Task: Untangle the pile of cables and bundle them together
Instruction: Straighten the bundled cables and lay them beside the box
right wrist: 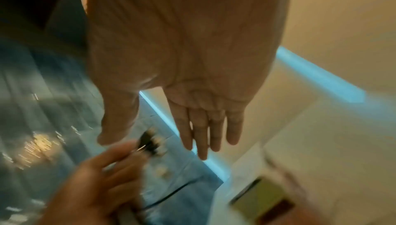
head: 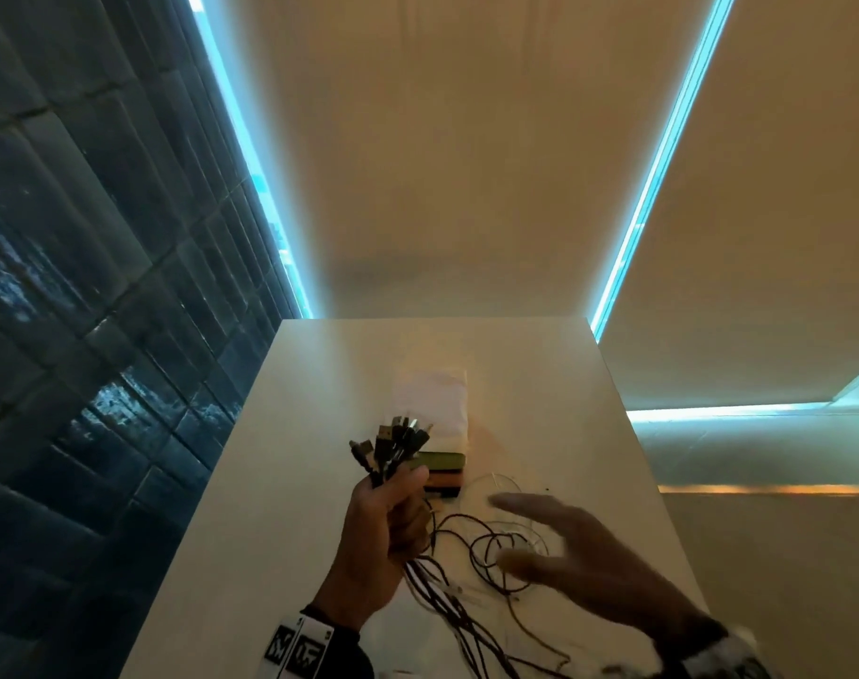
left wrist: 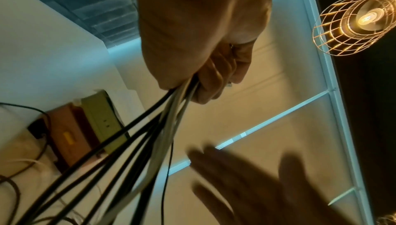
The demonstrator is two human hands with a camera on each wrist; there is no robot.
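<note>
Left hand (head: 383, 526) is fisted around the gathered cables (left wrist: 150, 135); the plug ends (head: 393, 443) fan out above its fingers, while the cords trail from beneath the fist onto the white table (head: 290, 482). Right hand (head: 564, 551) holds nothing; its fingers (right wrist: 201, 132) are straight and spread, hovering just beside the fist, over the loose loops (head: 501, 556) lying on the table below its fingertips; motion blur is noted.

Beyond the left fingertips lie stacked coloured boxes (head: 444, 475), green uppermost; a cord passes close against them.

Risks, as judged: the trailing lengths appear still crossed, so pulling the bundle upward may tighten a knot rather than free it; a cord could drag the boxes; a slackened left grip would let the aligned plugs slip out of line; thin pale strands are hard to see and may be missed.
</note>
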